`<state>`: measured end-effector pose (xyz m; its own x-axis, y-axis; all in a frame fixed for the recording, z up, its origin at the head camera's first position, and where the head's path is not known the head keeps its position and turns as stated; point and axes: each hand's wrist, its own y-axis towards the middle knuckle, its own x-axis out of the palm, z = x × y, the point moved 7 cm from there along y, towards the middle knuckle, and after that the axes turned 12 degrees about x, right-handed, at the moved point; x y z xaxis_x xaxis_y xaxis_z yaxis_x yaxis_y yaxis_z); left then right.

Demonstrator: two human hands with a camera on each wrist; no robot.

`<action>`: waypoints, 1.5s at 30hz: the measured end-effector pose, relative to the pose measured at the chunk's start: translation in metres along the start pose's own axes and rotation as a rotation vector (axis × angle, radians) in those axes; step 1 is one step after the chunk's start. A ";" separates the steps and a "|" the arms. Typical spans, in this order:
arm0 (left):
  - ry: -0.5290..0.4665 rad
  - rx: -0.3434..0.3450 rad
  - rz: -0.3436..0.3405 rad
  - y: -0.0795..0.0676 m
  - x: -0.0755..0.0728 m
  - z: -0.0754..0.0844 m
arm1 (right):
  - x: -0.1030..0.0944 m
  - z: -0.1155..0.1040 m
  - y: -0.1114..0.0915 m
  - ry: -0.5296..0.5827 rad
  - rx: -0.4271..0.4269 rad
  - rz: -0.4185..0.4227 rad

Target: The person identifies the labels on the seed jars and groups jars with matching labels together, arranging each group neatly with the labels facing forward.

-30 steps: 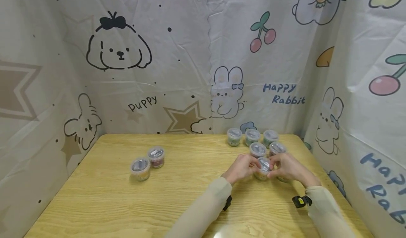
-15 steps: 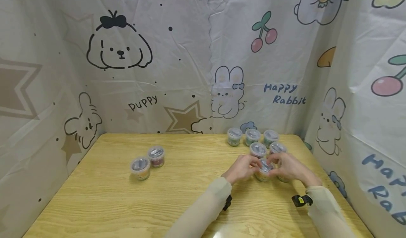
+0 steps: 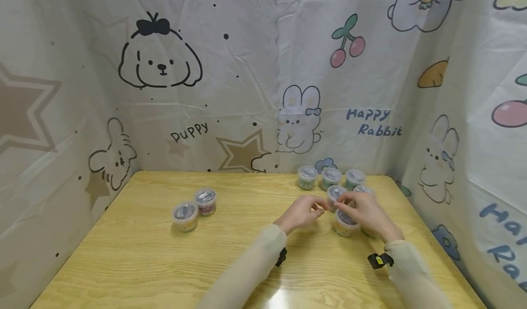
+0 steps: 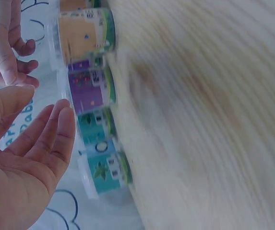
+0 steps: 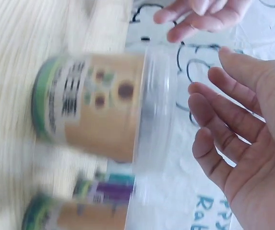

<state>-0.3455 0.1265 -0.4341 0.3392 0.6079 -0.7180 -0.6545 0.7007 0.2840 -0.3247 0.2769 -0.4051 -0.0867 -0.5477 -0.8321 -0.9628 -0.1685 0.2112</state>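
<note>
A small lidded tub with an orange label [image 3: 345, 227] stands upright at the front of a cluster on the right of the table. My right hand [image 3: 366, 213] hovers just above it, fingers loosely bent. The right wrist view shows a gap between those fingers and the lid of the orange tub [image 5: 111, 108]. My left hand [image 3: 301, 212] is to the left of the tub, holding nothing, its fingers relaxed. From the left wrist, a purple tub [image 4: 87, 90] and a teal tub [image 4: 109, 172] appear beyond the fingers. Part of the cluster is hidden behind my right hand.
At the back right of the wooden table [image 3: 247, 254], three green tubs stand in a row, one being a green tub [image 3: 307, 178]. An orange tub [image 3: 185, 217] and a purple tub [image 3: 206, 202] stand together at left. Printed cloth [image 3: 247, 94] walls the table.
Both hands have come off the orange tub. The left hand has drawn away to the left, while the right has lifted slightly. The head view has shifted a little.
</note>
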 end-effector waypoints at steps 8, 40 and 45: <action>-0.011 -0.003 0.042 -0.019 -0.033 -0.005 | 0.024 -0.039 0.016 0.061 -0.060 -0.037; 0.148 0.039 0.090 -0.118 -0.142 -0.039 | 0.100 -0.139 0.046 0.022 -0.220 -0.171; 0.131 -0.008 0.104 -0.139 -0.160 -0.050 | 0.112 -0.157 0.046 -0.006 -0.259 -0.204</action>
<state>-0.3423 -0.0868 -0.3903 0.1788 0.6224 -0.7620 -0.6868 0.6335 0.3563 -0.3382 0.0795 -0.4084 0.0988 -0.4770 -0.8733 -0.8635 -0.4772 0.1629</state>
